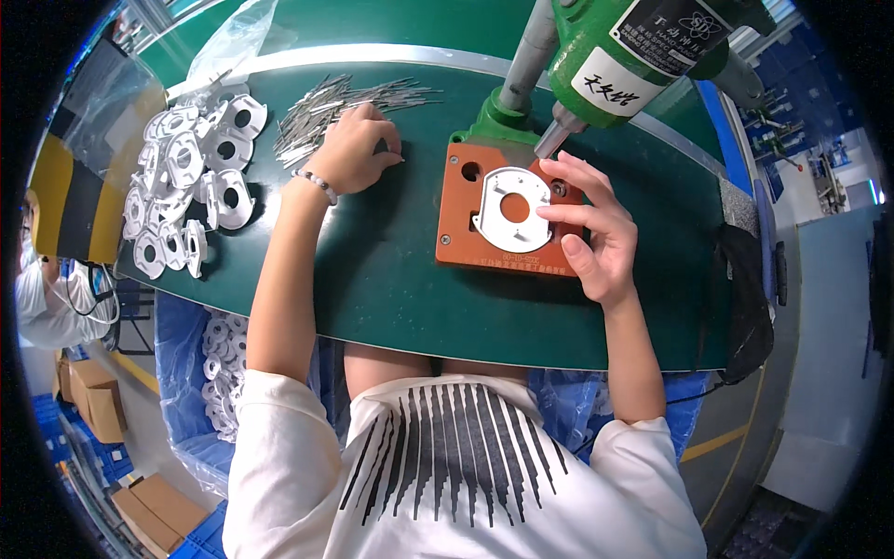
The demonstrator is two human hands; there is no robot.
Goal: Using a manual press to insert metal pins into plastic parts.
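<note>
My left hand (357, 149) rests on the green table beside a heap of thin metal pins (321, 104), fingers curled at the heap's edge; whether it pinches a pin is hidden. My right hand (591, 224) lies on the right side of an orange fixture block (458, 224), fingertips pressing a white round plastic part (510, 210) seated on it. A green hand press (615, 51) with a grey ram stands just above the fixture.
A pile of white plastic parts (191, 177) lies at the table's left. A blue bin with more white parts (219, 373) sits below the table edge. Cardboard boxes (93, 396) stand on the floor at left. A clear plastic bag (233, 37) lies at the back.
</note>
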